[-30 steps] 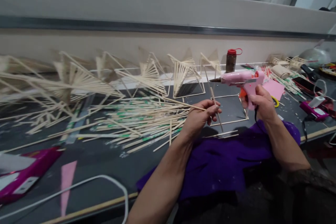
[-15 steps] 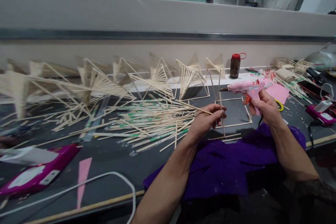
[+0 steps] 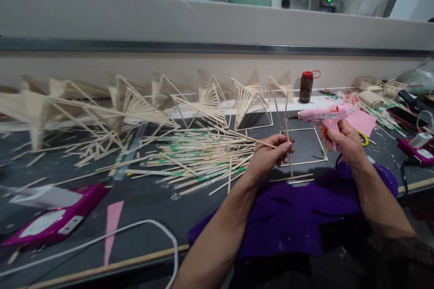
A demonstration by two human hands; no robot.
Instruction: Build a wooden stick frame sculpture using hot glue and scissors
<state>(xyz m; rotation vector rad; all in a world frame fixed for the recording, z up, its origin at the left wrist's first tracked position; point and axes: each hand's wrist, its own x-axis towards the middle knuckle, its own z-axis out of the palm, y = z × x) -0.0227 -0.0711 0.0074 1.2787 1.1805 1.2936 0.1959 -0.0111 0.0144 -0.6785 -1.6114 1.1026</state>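
Observation:
My left hand (image 3: 271,153) pinches a thin upright wooden stick (image 3: 290,166) between thumb and fingers. A second wooden stick (image 3: 249,137) slants out of the same hand toward the left. In my right hand (image 3: 347,140) is a pink hot glue gun (image 3: 325,114), its nozzle pointing left, just beside the top of the upright stick. A small light glows on the gun's side. Behind and under the left hand, a rectangular stick frame (image 3: 305,161) lies on the dark table (image 3: 149,207).
Left of my hands spreads a heap of loose sticks (image 3: 200,153). Twisted stick models (image 3: 251,99) stand along the wall, near a red-lidded bottle (image 3: 306,88). Magenta power strips (image 3: 64,221) sit at both sides; a white cable (image 3: 135,223) loops at the front edge. Purple cloth (image 3: 288,221) covers my lap.
The whole view has shifted slightly, so things appear a little further right. Both hands keep their grips; the glue gun stays near the stick's top.

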